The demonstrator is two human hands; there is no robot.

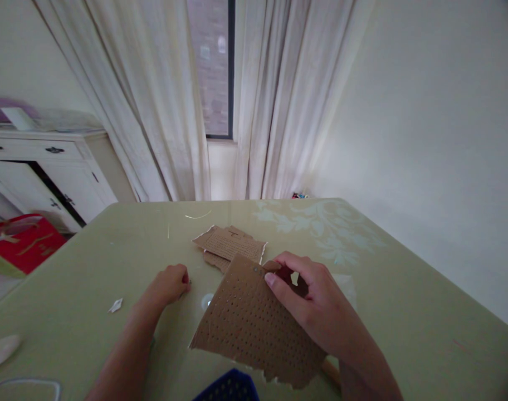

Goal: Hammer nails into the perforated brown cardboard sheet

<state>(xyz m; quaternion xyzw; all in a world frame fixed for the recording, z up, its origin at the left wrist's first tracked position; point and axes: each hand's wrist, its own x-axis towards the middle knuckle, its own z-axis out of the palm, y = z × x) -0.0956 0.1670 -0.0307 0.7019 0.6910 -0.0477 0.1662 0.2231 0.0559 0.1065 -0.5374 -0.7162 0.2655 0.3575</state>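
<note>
My right hand (pixel 308 303) is closed on the upper right edge of a brown cardboard sheet (pixel 245 326) full of small punched holes, holding it tilted above the green table (pixel 404 312). My left hand (pixel 170 283) rests on the table to the left of the sheet, its fingers curled into a pinch around something too small to make out. Beyond the held sheet, two or three more torn cardboard pieces (pixel 229 243) lie stacked on the table.
A blue perforated basket (pixel 229 387) shows at the bottom edge. A small white scrap (pixel 116 304) lies left of my left arm. White objects (pixel 1 350) sit at the lower left. A white cabinet (pixel 45 167), a red box (pixel 22 242) and curtains (pixel 162 100) stand behind the table.
</note>
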